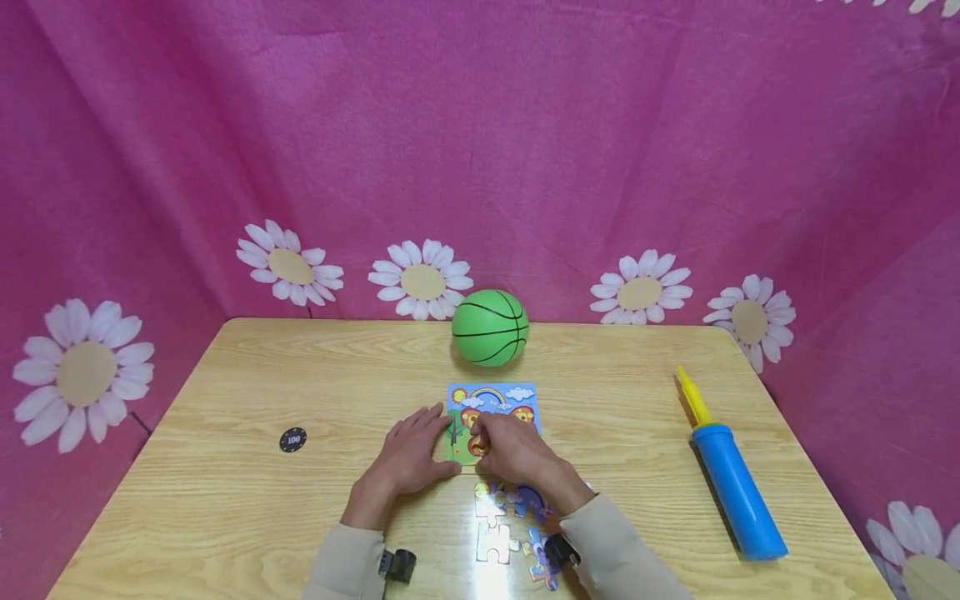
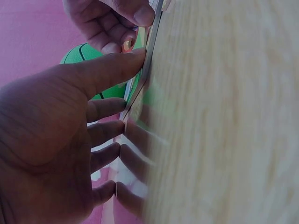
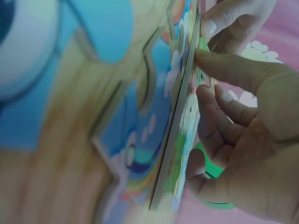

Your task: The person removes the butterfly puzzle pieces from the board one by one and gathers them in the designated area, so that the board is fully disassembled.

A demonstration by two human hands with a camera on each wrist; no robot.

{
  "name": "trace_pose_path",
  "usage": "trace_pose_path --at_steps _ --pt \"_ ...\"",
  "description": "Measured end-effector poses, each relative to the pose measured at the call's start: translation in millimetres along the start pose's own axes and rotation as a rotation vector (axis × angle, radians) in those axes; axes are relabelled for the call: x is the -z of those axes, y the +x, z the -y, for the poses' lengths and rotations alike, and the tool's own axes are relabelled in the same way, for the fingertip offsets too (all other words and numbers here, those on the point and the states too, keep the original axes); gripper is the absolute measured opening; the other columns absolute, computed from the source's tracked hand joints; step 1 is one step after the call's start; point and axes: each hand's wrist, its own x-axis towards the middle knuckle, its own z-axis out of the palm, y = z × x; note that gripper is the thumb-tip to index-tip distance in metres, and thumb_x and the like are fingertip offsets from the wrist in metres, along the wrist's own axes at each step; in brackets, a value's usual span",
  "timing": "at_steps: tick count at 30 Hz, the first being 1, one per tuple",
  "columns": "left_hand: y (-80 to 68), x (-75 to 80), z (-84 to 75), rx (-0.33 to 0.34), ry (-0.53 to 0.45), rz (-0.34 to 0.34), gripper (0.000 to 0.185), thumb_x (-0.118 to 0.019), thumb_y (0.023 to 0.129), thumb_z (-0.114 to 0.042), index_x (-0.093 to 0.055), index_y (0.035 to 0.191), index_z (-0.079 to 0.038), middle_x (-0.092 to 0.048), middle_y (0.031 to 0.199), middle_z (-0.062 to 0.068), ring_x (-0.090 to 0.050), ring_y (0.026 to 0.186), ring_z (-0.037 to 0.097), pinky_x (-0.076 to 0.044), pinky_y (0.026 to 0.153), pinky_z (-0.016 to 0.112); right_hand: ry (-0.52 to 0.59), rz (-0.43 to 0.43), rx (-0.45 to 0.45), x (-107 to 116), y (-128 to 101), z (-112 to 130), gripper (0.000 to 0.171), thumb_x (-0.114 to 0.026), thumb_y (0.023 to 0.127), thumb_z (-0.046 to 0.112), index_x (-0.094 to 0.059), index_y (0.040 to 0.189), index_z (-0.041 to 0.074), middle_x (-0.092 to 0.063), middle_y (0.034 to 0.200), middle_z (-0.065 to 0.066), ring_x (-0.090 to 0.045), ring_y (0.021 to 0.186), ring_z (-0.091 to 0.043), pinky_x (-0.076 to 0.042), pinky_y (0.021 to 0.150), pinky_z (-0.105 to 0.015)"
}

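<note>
While the head view looks down on the light wooden desk (image 1: 300, 375), both hands meet at the colourful cartoon jigsaw board (image 1: 491, 400) at desk centre. Left hand (image 1: 411, 457) lies flat, fingers straight, bracing the board's left edge. Right hand (image 1: 516, 454) curls over the board, seemingly pinching an orange puzzle piece (image 1: 478, 446). Loose puzzle pieces (image 1: 510, 525) lie nearer the person; green rubber ball (image 1: 491, 327) behind the board, blue and yellow hand pump (image 1: 731, 479) far right, black round chip (image 1: 293, 439) left.

Left wrist view: left hand (image 2: 56, 140) fingers spread against the desk, thumb touching the board edge (image 2: 147, 70).

Right wrist view: right hand (image 3: 243, 140) fingers bent onto the board face (image 3: 180, 140); piece itself hidden, blurry.

Risk, judged: pressing a misaligned piece could bend it or slide the board if the left hand's brace slips; the ball looks free to roll into the board.
</note>
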Motion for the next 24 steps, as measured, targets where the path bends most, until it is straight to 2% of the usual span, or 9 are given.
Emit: trace_pose_path --at_steps 5,9,14,18,24 --pt "0.7 -1.0 -0.2 0.0 0.001 0.0 0.073 -0.074 0.081 -0.042 -0.047 0.142 -0.013 -0.031 0.159 0.01 -0.025 0.147 0.033 -0.02 0.118 0.056 -0.021 -0.008 -0.008 0.9 0.8 -2.5 0.038 -0.079 0.067 0.018 -0.066 0.102 0.013 -0.06 0.079 0.01 -0.052 0.07 -0.006 -0.043 0.064 -0.023" --pt "1.0 -1.1 -0.1 -0.005 0.007 -0.002 0.073 -0.074 0.081 -0.041 -0.047 0.142 -0.013 -0.031 0.158 0.01 -0.025 0.147 0.033 -0.021 0.118 0.057 -0.03 -0.048 -0.017 5.2 -2.8 -4.6 0.036 -0.076 0.065 0.02 -0.066 0.099 0.015 -0.06 0.078 0.01 -0.053 0.07 -0.007 -0.044 0.064 -0.025" --pt "-0.1 -0.1 -1.4 -0.006 0.005 -0.002 0.073 -0.074 0.081 -0.041 -0.047 0.142 -0.013 -0.03 0.159 0.01 -0.025 0.147 0.033 -0.02 0.119 0.056 -0.047 -0.096 0.006 10.5 -10.4 -9.5 0.038 -0.078 0.065 0.024 -0.068 0.101 0.016 -0.061 0.091 0.008 -0.055 0.083 -0.01 -0.048 0.073 -0.03" --pt "-1.0 0.4 -2.4 -0.003 -0.009 0.006 0.073 -0.074 0.081 -0.041 -0.047 0.143 -0.013 -0.03 0.159 0.01 -0.024 0.147 0.033 -0.019 0.119 0.057 -0.028 -0.086 0.0 12.7 -18.2 -12.6 0.041 -0.077 0.066 0.027 -0.068 0.105 0.016 -0.059 0.098 0.007 -0.052 0.088 -0.011 -0.047 0.077 -0.033" --pt "-1.0 -1.5 -0.8 -0.008 -0.009 -0.006 0.073 -0.073 0.081 -0.04 -0.046 0.143 -0.014 -0.03 0.159 0.009 -0.024 0.148 0.033 -0.018 0.119 0.055 0.023 -0.057 0.006 13.6 -32.3 -16.0 0.04 -0.081 0.069 0.032 -0.067 0.104 0.017 -0.054 0.098 0.007 -0.049 0.08 -0.01 -0.042 0.071 -0.032"
